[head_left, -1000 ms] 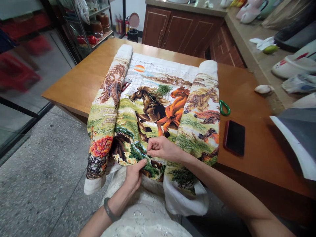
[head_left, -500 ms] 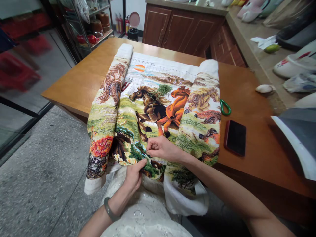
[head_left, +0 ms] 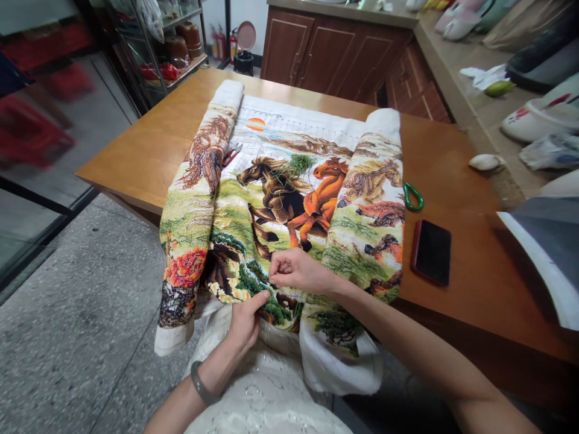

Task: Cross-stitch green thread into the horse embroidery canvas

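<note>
A cross-stitch cloth (head_left: 242, 235) with horses and a sun drapes over the table's near edge onto my lap, both sides rolled inward. My left hand (head_left: 246, 316) grips its lower edge, thumb on top and fingers hidden underneath. Just above the stitching, my right hand (head_left: 294, 271) is closed in a pinch; whatever is between its fingertips is too small to make out. A tangle of green thread (head_left: 301, 164) lies on the cloth above the dark horse. Small red-handled snips (head_left: 231, 155) rest against the left roll.
On the wooden table (head_left: 136, 150), a green-handled tool (head_left: 413, 197) pokes out by the right roll, with a dark phone (head_left: 432, 253) nearer me. A counter (head_left: 446, 66) with crockery and bags runs along the right. A metal shelf rack (head_left: 158, 48) stands at the back left.
</note>
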Demonstrator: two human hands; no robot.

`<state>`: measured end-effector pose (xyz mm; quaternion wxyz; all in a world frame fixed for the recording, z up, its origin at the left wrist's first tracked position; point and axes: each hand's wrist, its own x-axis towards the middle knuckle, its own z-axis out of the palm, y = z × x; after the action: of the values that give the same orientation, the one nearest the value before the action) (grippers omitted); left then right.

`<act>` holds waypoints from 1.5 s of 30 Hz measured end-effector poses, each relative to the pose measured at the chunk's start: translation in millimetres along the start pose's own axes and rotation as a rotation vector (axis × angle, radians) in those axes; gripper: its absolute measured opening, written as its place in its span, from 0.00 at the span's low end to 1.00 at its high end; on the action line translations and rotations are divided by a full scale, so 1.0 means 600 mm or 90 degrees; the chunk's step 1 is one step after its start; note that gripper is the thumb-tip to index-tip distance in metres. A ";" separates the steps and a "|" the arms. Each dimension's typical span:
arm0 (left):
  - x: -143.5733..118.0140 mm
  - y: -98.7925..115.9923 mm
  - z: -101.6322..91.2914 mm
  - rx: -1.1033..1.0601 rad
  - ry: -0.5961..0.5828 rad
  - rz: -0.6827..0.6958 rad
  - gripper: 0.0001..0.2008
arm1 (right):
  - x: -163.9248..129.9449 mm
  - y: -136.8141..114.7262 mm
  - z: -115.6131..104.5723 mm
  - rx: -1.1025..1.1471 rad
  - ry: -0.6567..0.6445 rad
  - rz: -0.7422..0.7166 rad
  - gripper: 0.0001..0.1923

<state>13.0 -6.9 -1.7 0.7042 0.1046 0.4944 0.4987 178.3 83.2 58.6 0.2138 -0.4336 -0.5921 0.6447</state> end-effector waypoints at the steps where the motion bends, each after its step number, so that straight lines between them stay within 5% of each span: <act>1: 0.000 0.000 0.001 0.001 -0.002 0.001 0.33 | 0.000 0.000 0.000 -0.002 -0.001 -0.003 0.10; 12: -0.004 0.003 0.008 -0.006 0.021 0.022 0.30 | -0.010 -0.012 0.018 -0.275 0.049 -0.120 0.10; 20: -0.005 0.006 0.015 0.043 0.034 0.064 0.35 | 0.012 -0.005 0.024 -0.045 0.044 0.073 0.07; 26: -0.002 0.001 0.015 0.046 0.051 0.073 0.35 | 0.025 -0.008 0.030 -0.013 0.058 0.134 0.06; 45: 0.009 -0.013 0.009 0.072 0.079 0.122 0.33 | 0.042 -0.025 0.034 -0.072 0.079 0.184 0.09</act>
<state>22.4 -4.4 -7.3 0.6144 0.1597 0.5520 0.5406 144.8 94.6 63.5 0.1306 -0.5645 -0.5445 0.6064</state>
